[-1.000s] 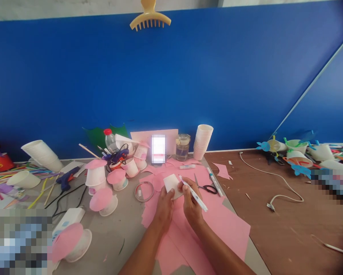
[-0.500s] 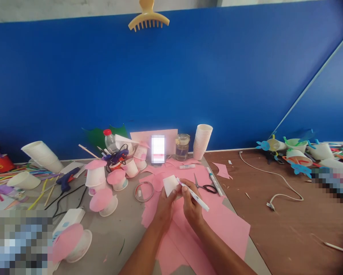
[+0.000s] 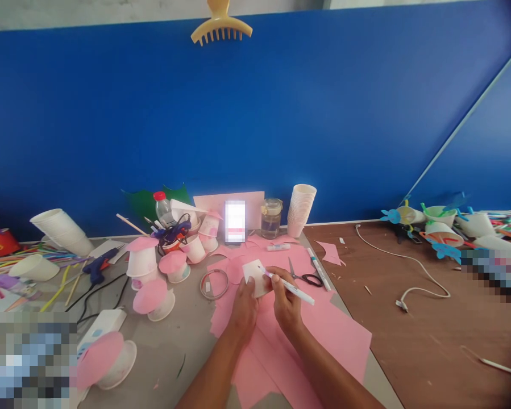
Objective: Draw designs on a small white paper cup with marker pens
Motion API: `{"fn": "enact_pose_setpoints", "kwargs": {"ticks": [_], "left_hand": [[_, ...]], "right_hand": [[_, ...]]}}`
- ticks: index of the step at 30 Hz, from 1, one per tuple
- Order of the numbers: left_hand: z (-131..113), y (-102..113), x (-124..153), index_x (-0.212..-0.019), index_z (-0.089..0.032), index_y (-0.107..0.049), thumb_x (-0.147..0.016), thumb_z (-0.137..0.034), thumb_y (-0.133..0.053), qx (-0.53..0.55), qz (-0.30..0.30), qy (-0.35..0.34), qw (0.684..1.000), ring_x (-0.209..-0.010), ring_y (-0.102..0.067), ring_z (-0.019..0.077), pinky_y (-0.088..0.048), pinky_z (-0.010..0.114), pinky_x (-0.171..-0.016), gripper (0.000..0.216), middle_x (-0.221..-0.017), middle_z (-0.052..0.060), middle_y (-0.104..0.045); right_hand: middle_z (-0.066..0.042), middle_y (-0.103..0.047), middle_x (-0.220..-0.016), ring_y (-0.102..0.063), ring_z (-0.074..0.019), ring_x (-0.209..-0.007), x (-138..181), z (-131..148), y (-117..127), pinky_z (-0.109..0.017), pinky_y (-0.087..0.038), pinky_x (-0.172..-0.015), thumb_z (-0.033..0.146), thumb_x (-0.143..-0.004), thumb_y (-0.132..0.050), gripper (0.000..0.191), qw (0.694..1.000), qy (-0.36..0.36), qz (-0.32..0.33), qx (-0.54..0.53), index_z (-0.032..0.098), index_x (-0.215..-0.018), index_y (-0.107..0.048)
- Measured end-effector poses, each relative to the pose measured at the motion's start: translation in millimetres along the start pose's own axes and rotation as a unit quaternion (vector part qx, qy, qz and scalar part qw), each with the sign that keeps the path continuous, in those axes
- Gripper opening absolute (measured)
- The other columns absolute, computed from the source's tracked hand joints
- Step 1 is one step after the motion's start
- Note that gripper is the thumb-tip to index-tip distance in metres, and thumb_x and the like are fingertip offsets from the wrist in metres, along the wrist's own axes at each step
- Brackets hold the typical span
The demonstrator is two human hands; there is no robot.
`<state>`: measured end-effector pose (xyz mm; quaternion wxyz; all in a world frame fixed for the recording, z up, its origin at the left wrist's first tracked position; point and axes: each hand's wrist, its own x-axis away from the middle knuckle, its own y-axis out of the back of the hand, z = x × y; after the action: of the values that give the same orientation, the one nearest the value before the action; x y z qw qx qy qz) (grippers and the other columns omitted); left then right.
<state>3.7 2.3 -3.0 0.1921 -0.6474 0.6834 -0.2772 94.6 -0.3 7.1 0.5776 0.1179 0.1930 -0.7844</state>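
My left hand [image 3: 243, 309] grips a small white paper cup [image 3: 255, 274] lying on its side above the pink paper sheets [image 3: 323, 335]. My right hand [image 3: 286, 298] pinches a white marker pen [image 3: 293, 288], whose tip touches the cup's wall. Both hands hover over the pink sheets near the table's middle.
Black scissors [image 3: 306, 278] and another marker [image 3: 319, 268] lie just right of the hands. A tape ring [image 3: 215, 284], pink-topped cups [image 3: 153, 296], a glue gun [image 3: 97, 267], a cup stack [image 3: 302, 209], a jar [image 3: 271, 218] and a lit phone [image 3: 235, 220] surround them. A white cable [image 3: 408, 267] crosses the brown table.
The pen has tilted flatter, with its tip drawn down onto the cup. The cup turned slightly in my left hand.
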Motion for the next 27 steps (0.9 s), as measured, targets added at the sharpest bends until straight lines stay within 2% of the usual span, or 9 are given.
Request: {"fn": "enact_pose_setpoints", "kwargs": {"ticks": [4, 7, 10, 17, 22, 27], "left_hand": [[2, 1, -3, -0.097, -0.013, -0.068, -0.083, -0.042, -0.055, 0.054, 0.018, 0.043, 0.997, -0.111, -0.059, 0.0275, -0.040, 0.040, -0.102, 0.034, -0.099, 0.010, -0.071], [1, -1, -4, -0.105, -0.013, -0.066, -0.082, -0.033, -0.055, 0.081, 0.016, 0.038, 0.996, -0.114, -0.058, 0.0270, -0.039, 0.041, -0.104, 0.032, -0.105, 0.009, -0.071], [0, -1, -4, -0.104, -0.015, -0.067, -0.080, -0.031, -0.058, 0.089, -0.004, 0.041, 0.995, -0.115, -0.058, 0.0267, -0.039, 0.042, -0.105, 0.030, -0.106, 0.009, -0.071], [-1, 0, -4, -0.101, -0.015, -0.067, -0.080, -0.033, -0.060, 0.104, -0.032, 0.059, 0.992, -0.111, -0.061, 0.0262, -0.044, 0.042, -0.100, 0.030, -0.102, 0.010, -0.072], [-1, 3, -6, -0.103, -0.016, -0.066, -0.080, -0.034, -0.062, 0.105, -0.031, 0.051, 0.993, -0.112, -0.061, 0.0254, -0.044, 0.040, -0.099, 0.030, -0.105, 0.009, -0.072], [0, 4, -6, -0.097, -0.016, -0.066, -0.079, -0.036, -0.065, 0.096, -0.027, 0.049, 0.994, -0.110, -0.061, 0.0259, -0.044, 0.040, -0.098, 0.027, -0.101, 0.008, -0.072]], "right_hand": [[-0.002, -0.061, -0.078, -0.057, -0.0160, -0.067, -2, 0, -2, -0.030, -0.047, -0.062, 0.040, -0.089, -0.051, 0.025, 0.997, -0.050, -0.041, -0.036, 0.020, -0.100, -0.060], [0.001, -0.058, -0.071, -0.058, -0.0168, -0.070, -5, -1, -1, -0.031, -0.047, -0.065, 0.038, -0.087, -0.052, 0.020, 0.992, -0.087, -0.059, -0.073, 0.021, -0.098, -0.057], [0.000, -0.059, -0.072, -0.058, -0.0171, -0.071, -9, -2, 0, -0.030, -0.046, -0.063, 0.034, -0.083, -0.056, 0.015, 0.987, -0.109, -0.058, -0.100, 0.021, -0.092, -0.057], [-0.001, -0.060, -0.072, -0.055, -0.0159, -0.067, -14, 6, 1, -0.028, -0.046, -0.060, 0.025, -0.071, -0.062, 0.016, 0.986, -0.118, -0.043, -0.108, 0.020, -0.086, -0.065], [0.002, -0.056, -0.064, -0.051, -0.0145, -0.062, -13, 1, 0, -0.028, -0.044, -0.059, 0.030, -0.074, -0.066, 0.016, 0.984, -0.122, -0.038, -0.123, 0.019, -0.086, -0.065], [0.004, -0.050, -0.058, -0.043, -0.0108, -0.053, -14, -2, -1, -0.026, -0.039, -0.053, 0.040, -0.079, -0.065, 0.022, 0.982, -0.109, -0.046, -0.144, 0.018, -0.077, -0.061]]}}
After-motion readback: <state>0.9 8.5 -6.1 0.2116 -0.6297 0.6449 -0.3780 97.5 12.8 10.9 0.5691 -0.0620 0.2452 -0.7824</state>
